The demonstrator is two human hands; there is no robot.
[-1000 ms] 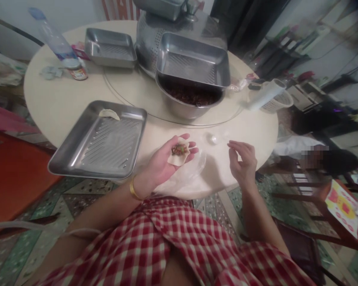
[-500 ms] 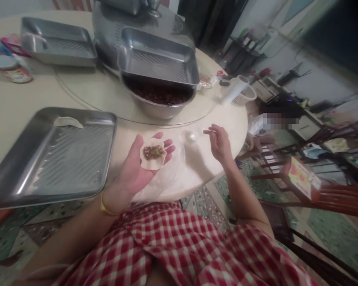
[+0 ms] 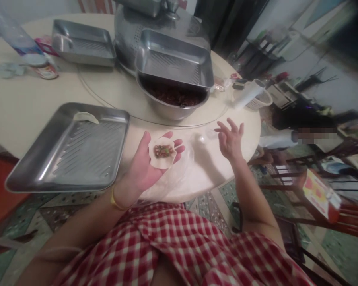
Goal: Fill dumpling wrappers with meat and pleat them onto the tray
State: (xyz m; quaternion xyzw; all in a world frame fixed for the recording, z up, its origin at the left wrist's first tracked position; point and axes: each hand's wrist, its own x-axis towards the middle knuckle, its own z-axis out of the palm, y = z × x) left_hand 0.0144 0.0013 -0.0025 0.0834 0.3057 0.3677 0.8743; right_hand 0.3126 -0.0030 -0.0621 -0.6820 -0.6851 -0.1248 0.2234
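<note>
Left hand (image 3: 146, 167) lies palm-up, fingers half-curled, cradling a round pale wrapper (image 3: 162, 159) with a brown-green dab of filling at its centre, just in front of the steel bowl (image 3: 167, 111). Right hand (image 3: 231, 139) hovers empty, fingers spread, right of the bowl. Round cream table (image 3: 26, 107), patterned floor tiles (image 3: 211, 200) below.

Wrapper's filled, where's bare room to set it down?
Nearly all of the near tray is bare, past the one folded dumpling in its far corner. The table between that tray and the jar is free too. Around the bowl of filling it's crowded.
</note>
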